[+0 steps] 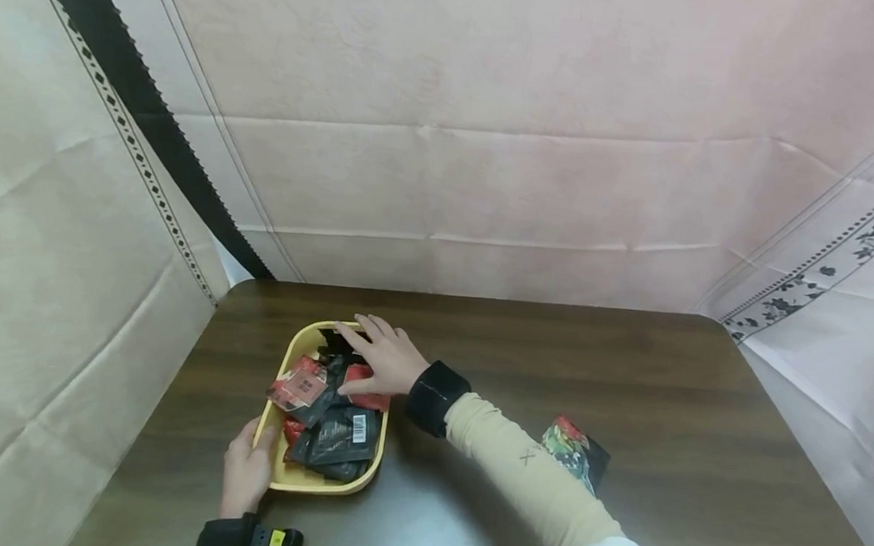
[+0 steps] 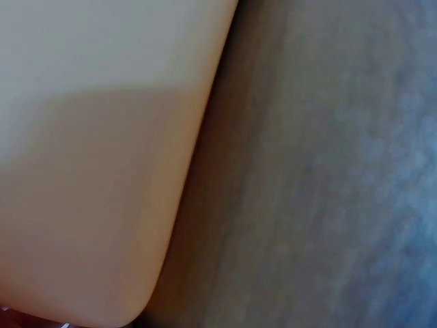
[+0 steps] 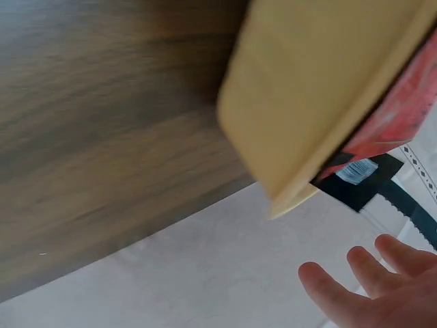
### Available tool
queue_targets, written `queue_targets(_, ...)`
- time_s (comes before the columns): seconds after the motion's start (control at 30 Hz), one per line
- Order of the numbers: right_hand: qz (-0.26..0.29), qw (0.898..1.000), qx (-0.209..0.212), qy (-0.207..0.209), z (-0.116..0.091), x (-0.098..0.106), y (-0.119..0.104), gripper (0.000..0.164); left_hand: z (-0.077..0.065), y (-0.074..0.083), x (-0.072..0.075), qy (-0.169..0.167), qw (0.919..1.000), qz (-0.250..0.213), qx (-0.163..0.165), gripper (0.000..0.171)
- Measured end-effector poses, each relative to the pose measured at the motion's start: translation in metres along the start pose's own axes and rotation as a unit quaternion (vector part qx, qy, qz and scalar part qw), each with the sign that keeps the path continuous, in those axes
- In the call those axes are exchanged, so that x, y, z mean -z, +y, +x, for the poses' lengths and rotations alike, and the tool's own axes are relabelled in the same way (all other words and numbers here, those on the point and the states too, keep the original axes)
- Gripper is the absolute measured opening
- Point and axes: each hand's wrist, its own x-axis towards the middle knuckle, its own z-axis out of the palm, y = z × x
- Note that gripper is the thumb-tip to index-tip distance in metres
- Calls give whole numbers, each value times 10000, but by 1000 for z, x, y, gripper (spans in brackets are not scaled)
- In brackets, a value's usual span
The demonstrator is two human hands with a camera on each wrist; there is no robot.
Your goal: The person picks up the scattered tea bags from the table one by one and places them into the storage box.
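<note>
A yellow plastic basket (image 1: 324, 490) stands on the table, filled with several small black and red packets (image 1: 343, 436). At its near left side my left hand (image 1: 246, 470) grips the rim between thumb and fingers. My right hand (image 1: 386, 362) hovers over the far right part of the basket with fingers spread, nearest to a red packet (image 1: 359, 374). In the right wrist view, the fingers of that hand show apart from the basket wall (image 3: 321, 89), and a black-edged packet (image 3: 358, 181) juts over the rim. The left wrist view shows only the basket's outer wall (image 2: 102, 191) and the table.
One colourful packet with a dark edge (image 1: 576, 453) lies on the brown wooden table (image 1: 663, 387), partly behind my right forearm. Pale patterned cloth (image 1: 487, 184) hangs behind the table and on both sides.
</note>
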Motion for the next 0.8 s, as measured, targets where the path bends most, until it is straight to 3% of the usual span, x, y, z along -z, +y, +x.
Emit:
queue_targets(0.3, 303, 9993, -104, 211, -55, -1, 29, 92, -1, 3, -4, -241, 9994, -207, 123, 47)
queue_targets(0.67, 310, 9989, -276, 230, -135, -9, 59, 82, -3, 5, 2, 68, 9998, 181, 59, 45)
queue_targets(0.8, 416, 9981, -415, 205, -162, -14, 72, 79, -4, 7, 1, 42, 9999, 108, 128, 47)
